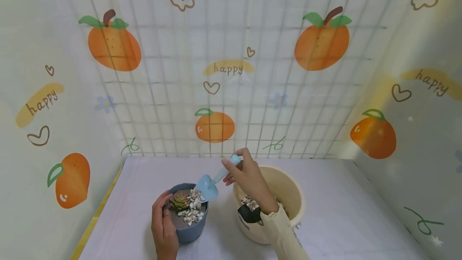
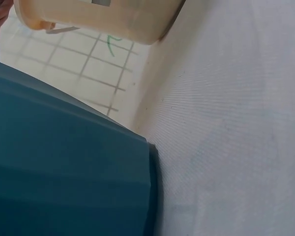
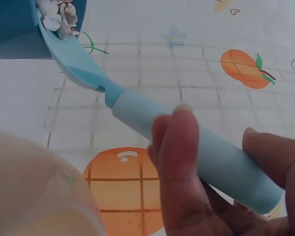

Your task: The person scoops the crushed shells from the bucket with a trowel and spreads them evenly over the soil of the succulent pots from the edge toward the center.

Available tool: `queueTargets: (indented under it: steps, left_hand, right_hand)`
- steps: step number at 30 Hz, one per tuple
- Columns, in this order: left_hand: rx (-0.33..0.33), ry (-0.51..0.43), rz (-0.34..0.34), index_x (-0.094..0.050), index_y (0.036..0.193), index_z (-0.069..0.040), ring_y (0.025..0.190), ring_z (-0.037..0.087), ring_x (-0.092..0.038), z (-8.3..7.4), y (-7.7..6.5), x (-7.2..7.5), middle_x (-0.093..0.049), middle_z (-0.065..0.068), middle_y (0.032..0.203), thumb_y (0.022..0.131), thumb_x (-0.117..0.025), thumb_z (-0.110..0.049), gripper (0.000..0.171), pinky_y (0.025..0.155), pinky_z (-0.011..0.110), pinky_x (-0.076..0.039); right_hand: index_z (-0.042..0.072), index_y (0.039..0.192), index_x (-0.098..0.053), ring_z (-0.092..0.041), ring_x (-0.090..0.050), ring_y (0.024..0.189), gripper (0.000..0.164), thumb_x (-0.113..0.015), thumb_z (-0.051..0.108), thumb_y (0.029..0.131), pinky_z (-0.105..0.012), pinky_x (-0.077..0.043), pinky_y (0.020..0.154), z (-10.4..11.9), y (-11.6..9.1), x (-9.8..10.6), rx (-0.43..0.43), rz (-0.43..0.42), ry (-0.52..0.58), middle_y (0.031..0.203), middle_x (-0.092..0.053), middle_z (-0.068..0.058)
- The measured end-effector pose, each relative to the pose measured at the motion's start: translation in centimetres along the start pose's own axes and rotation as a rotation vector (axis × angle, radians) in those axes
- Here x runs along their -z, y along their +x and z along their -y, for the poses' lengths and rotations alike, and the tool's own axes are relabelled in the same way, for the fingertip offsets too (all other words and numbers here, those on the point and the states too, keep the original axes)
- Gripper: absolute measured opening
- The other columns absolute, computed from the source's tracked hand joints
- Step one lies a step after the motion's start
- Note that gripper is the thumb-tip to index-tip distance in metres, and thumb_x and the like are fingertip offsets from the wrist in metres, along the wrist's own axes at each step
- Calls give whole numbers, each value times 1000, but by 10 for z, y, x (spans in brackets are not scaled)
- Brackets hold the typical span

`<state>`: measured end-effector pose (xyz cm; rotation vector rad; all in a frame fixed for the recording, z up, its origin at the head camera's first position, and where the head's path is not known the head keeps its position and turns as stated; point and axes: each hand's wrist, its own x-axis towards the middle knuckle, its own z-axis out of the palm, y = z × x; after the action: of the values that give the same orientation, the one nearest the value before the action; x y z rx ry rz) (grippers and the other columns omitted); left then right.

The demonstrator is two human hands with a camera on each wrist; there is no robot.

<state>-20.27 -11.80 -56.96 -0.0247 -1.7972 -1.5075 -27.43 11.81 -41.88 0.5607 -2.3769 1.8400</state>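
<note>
Blue scoop (image 1: 207, 187) slants across the gap between the blue pot (image 1: 190, 234) and the cream bucket (image 1: 295, 191), its blade at the pot's right edge. Whether blade and rim touch, cannot tell. Right hand (image 1: 249, 177) grips it by the rounded handle (image 3: 135, 110), thumb on one side, fingers on the other. Left hand (image 1: 163, 224) curves round the pot's left side, fingertips up at the rim. Left wrist view shows the pot wall and no fingers.

Handling, as judged: scoop looks like light, stiff plastic; smooth handle could roll if pinched loosely. Best hold is mid-handle, where thumb and fingers can oppose and govern the tilt; too far toward the end, wrist control drops.

White shell-like pieces (image 1: 195, 208) lie on the soil beside the succulent (image 1: 179, 202), some at the blade's tip. They look hard, light and loose, apt to skitter off a steep blade. More sit in the bucket (image 1: 249, 202).

Succulent probably brittle-leaved; keep the blade edge off it. Pot, carrying soil, is likely the heavier item and steady on the worktop (image 1: 339, 212); hold by the outer wall, under the rim.
</note>
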Motion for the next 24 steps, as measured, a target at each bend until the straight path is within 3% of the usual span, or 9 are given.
queueTargets:
  steps: [5, 12, 24]
  left_hand:
    - [-24, 0, 10, -63, 134, -5, 137, 27, -48, 3, 1, 0, -56, 11, 144, 101, -34, 15, 48, 112, 18, -33]
    - [11, -8, 54, -64, 132, -5, 138, 22, -48, 1, 4, 4, -58, 6, 143, 103, -33, 12, 45, 112, 19, -33]
    - [15, -11, 82, -66, 129, -3, 138, 20, -48, 1, 5, 6, -57, 1, 142, 103, -31, 10, 45, 114, 23, -33]
  right_hand:
    - [1, 123, -44, -35, -74, 69, 38, -67, 26, 106, -52, -62, 67, 3, -1, 0, 3, -1, 3, 88, -73, -19]
    - [3, 124, -45, -31, -74, 68, 35, -66, 26, 106, -38, -62, 63, -1, -1, -1, 24, -15, 21, 89, -73, -17]
    - [6, 125, -46, -36, -73, 72, 27, -60, 22, 109, -36, -62, 64, 5, -3, -1, 35, -29, 23, 86, -71, -17]
